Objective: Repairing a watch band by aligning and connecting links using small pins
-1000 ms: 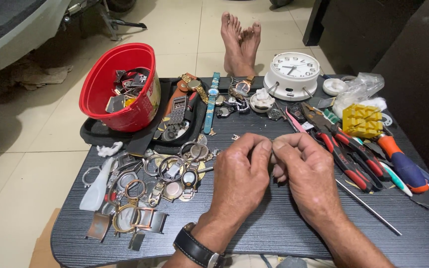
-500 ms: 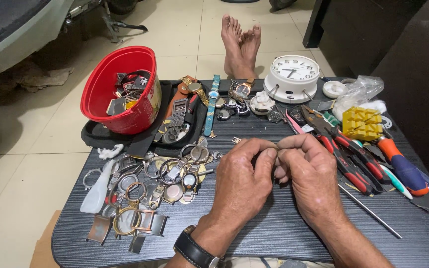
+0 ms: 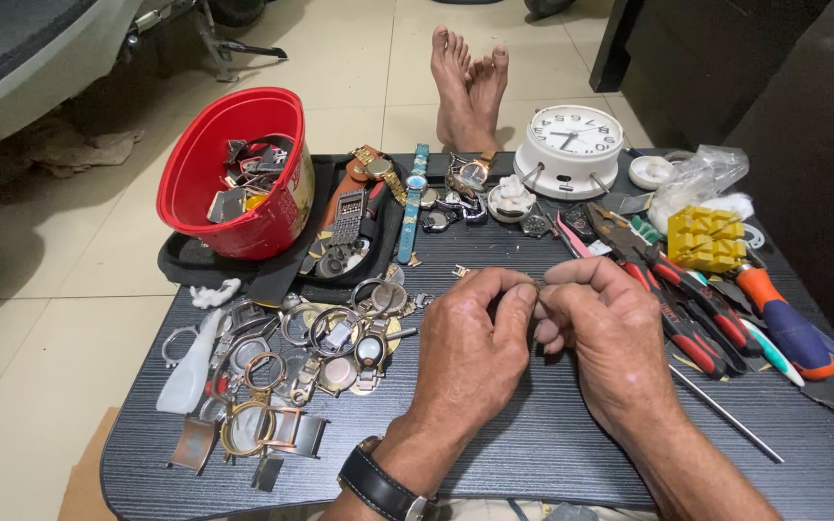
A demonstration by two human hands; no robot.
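Centre frame: left hand (image 3: 470,333) and right hand (image 3: 602,323) meet fingertip to fingertip, both pinching a tiny thin metal piece (image 3: 537,282) just above the dark wood-grain table (image 3: 533,444). Pile of loose metal watch cases (image 3: 311,347) lower left; red plastic bucket (image 3: 238,174) upper left; red-handled pliers (image 3: 678,309) right.

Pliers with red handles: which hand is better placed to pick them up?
Probably the right hand: the pliers with red handles lie just beside it, on its outer side. The left hand would have to cross over.
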